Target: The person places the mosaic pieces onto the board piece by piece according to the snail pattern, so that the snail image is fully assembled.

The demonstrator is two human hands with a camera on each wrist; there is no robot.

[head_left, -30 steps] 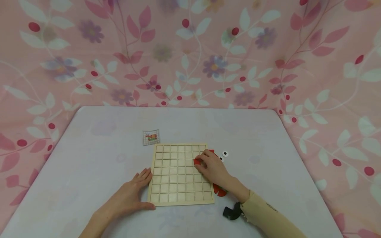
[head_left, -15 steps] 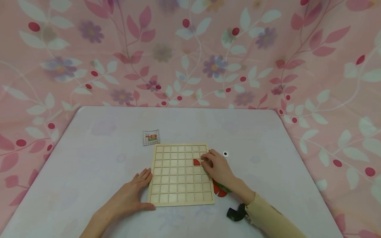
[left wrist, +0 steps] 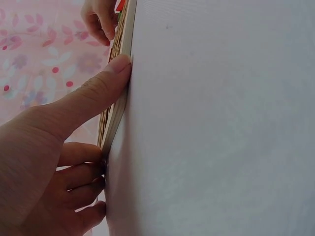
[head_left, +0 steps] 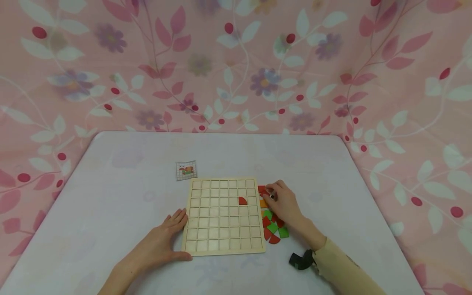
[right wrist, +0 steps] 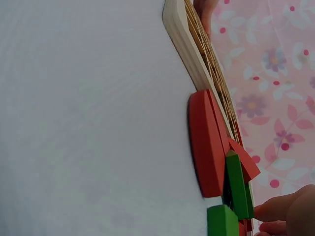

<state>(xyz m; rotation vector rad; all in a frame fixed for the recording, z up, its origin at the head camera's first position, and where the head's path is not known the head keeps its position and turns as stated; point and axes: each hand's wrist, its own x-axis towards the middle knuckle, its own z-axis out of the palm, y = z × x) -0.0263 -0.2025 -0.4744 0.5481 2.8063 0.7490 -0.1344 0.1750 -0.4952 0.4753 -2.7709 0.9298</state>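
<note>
- Touches with the left hand (head_left: 167, 237) the left edge and near-left corner of the pale wooden square board (head_left: 223, 223), divided by thin raised strips into small cells; with fingers relaxed and spread, thumb along the near edge, merely resting rather than clasping.
- Reaches with the right hand (head_left: 284, 205) over the loose pieces just beyond the board's right edge, with thumb and fingers bent around the spot near a red flat piece (head_left: 261, 188); cannot tell whether pinching something or only touching.
- Lies, as to the board, flat on the white cloth-covered table (head_left: 147, 229), between both hands.
- Carries in a single cell, third row from the far side and second column from the right, a red quarter-circle block (head_left: 242, 200), with straight sides to the left and near side.
- Includes beside the board, in a close cluster, an orange block (head_left: 263, 203), a green square block (head_left: 283, 232), another red quarter-circle block (head_left: 274, 239) and a white round piece with a black dot (head_left: 272, 196) (mostly hidden by the fingers).
- Shows near the board's far-left corner a small gridded card with a coloured picture (head_left: 187, 170).
</note>
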